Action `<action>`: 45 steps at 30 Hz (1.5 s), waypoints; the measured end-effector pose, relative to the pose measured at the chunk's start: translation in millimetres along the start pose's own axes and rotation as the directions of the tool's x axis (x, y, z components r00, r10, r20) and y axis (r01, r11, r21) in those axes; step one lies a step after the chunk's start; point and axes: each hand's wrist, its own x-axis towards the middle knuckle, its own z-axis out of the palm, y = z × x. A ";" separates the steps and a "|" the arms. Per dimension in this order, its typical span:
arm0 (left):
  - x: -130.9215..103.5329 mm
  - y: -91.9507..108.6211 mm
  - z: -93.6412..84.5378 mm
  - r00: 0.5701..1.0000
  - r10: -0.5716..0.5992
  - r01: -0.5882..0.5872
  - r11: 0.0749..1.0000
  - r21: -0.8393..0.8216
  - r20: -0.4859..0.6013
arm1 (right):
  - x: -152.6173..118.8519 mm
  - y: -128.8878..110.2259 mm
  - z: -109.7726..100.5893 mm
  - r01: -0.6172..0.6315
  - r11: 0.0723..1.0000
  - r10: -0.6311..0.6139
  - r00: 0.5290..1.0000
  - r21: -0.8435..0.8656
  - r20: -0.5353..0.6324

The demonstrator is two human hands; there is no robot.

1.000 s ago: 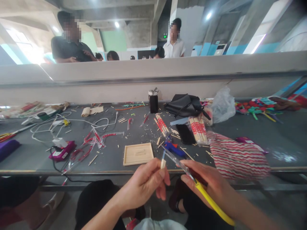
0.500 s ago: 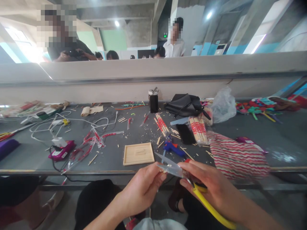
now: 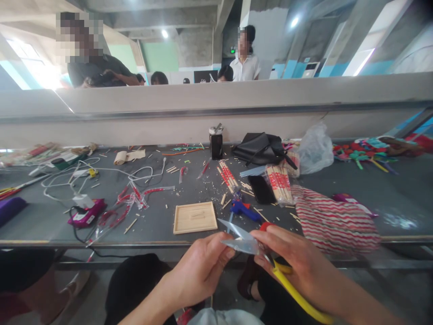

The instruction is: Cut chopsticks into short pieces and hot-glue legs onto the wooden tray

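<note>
My right hand (image 3: 294, 257) grips a pair of scissors (image 3: 241, 245) with yellow handles. Their blades are spread and point left, toward my other hand. Close to the blade tips, my left hand (image 3: 199, 262) is closed in a pinch, thumb against fingers; whatever it pinches is hidden or too small to make out. Just beyond the hands, a shallow wooden tray made of sticks (image 3: 195, 217) lies flat on the table, with a few thin slivers in it. A blue glue gun (image 3: 246, 210) rests to the right of that tray.
Red-wrapped chopsticks (image 3: 279, 184), a black phone (image 3: 261, 189) and a striped cloth (image 3: 333, 219) lie on the right. A black bottle (image 3: 216, 143) stands at the back. White cables (image 3: 67, 176) and a magenta power block (image 3: 87, 212) are on the left. People stand beyond the partition.
The scissors have dipped and tilted slightly, and the gap between the blades looks a little wider. A pale bit at my left fingertips no longer shows. Both hands stay nearly in place.
</note>
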 end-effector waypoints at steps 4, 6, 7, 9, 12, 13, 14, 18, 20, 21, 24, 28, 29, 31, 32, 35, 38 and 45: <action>-1.4 -1.9 0.7 1.000 0.018 -0.018 0.999 0.045 0.006 | -0.7 0.1 0.0 0.006 1.000 -0.006 1.000 -0.012 -0.029; -2.3 -2.9 1.4 1.000 0.020 -0.021 0.998 0.058 0.005 | -1.9 1.6 0.8 0.002 0.999 -0.003 0.999 -0.034 -0.043; -2.6 -3.3 1.8 1.000 0.018 -0.018 0.997 0.068 0.004 | -2.7 2.7 1.4 -0.002 0.999 0.000 0.999 -0.043 -0.046; -3.0 -3.3 2.4 1.000 0.008 -0.008 0.997 0.082 0.006 | -4.5 5.0 2.8 0.001 0.999 -0.003 0.999 -0.046 -0.041; -3.0 -1.3 2.0 1.000 -0.020 0.020 0.999 0.039 0.008 | -6.5 7.7 5.3 0.022 0.999 -0.023 0.999 -0.031 -0.038; -3.1 -0.2 1.4 0.999 -0.042 0.042 0.999 0.003 0.009 | -6.8 8.2 6.1 0.027 0.999 -0.029 0.998 -0.030 -0.053; -3.2 0.9 0.5 0.997 -0.072 0.073 0.997 -0.041 0.014 | -6.9 8.5 7.1 0.022 0.999 -0.024 0.997 -0.028 -0.076; -5.2 2.4 -2.7 0.977 -0.200 0.212 0.941 -0.263 0.070 | -7.7 9.9 11.0 -0.033 0.999 0.037 0.982 0.025 -0.183; -6.7 0.5 -2.4 0.971 -0.223 0.240 0.895 -0.377 0.091 | -8.4 10.5 11.7 -0.029 0.999 0.038 0.978 0.045 -0.207; -7.3 -0.8 -1.7 0.968 -0.226 0.250 0.868 -0.428 0.107 | -8.7 10.4 11.2 -0.021 0.999 0.030 0.979 0.045 -0.200; -8.4 -4.1 0.4 0.962 -0.219 0.271 0.801 -0.534 0.160 | -7.9 7.8 7.1 -0.007 0.999 0.012 0.993 0.040 -0.115; -8.0 -4.2 -0.2 0.962 -0.208 0.271 0.803 -0.530 0.176 | -4.2 1.6 0.8 0.005 1.000 -0.006 1.000 0.025 0.004; -7.9 -3.8 -0.8 0.964 -0.199 0.261 0.817 -0.513 0.174 | -3.5 0.5 0.0 0.010 1.000 -0.010 1.000 0.017 0.006; -7.9 -3.2 -2.3 0.968 -0.182 0.244 0.839 -0.486 0.173 | -2.9 -1.0 -1.0 0.021 1.000 -0.021 1.000 0.003 -0.004; -8.0 -3.2 -2.9 0.969 -0.175 0.239 0.845 -0.479 0.175 | -2.8 -1.5 -1.5 0.026 1.000 -0.026 1.000 -0.001 -0.006; -8.9 -4.0 -4.4 0.969 -0.157 0.230 0.849 -0.476 0.190 | -2.8 -2.9 -3.0 0.028 1.000 -0.028 1.000 -0.003 0.009; -10.1 -5.4 -4.8 0.971 -0.132 0.215 0.851 -0.479 0.201 | -3.6 -2.9 -3.5 0.033 0.999 -0.033 0.999 -0.001 0.004; -10.2 -9.2 -5.6 0.968 -0.123 0.217 0.846 -0.488 0.218 | -7.9 3.6 2.6 0.039 0.999 -0.040 0.999 0.035 0.021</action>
